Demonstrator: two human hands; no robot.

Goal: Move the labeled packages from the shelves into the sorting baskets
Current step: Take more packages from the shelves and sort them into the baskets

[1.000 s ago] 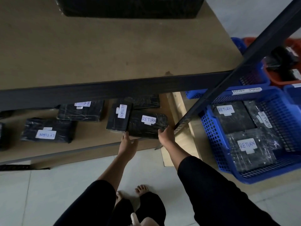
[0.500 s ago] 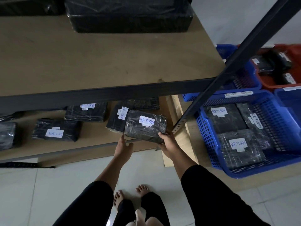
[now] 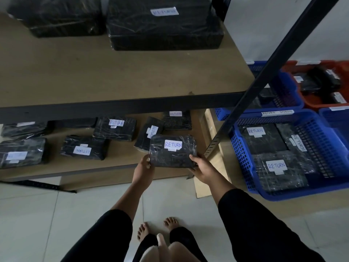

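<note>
We hold one package (image 3: 172, 150), label up, above the lower shelf's (image 3: 120, 163) front edge. Our left hand (image 3: 143, 170) grips its left end, the fingers hidden beneath; our right hand (image 3: 203, 170) clasps its right corner, thumb on top. The basket (image 3: 243, 163) sits well right.

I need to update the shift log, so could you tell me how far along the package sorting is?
Done: three RETURN packages lie in the near blue basket. In hand: the left hand and right hand hold one RETURN package off the lower shelf. Left: several labeled packages on that shelf and two large ones on the upper shelf.
</note>
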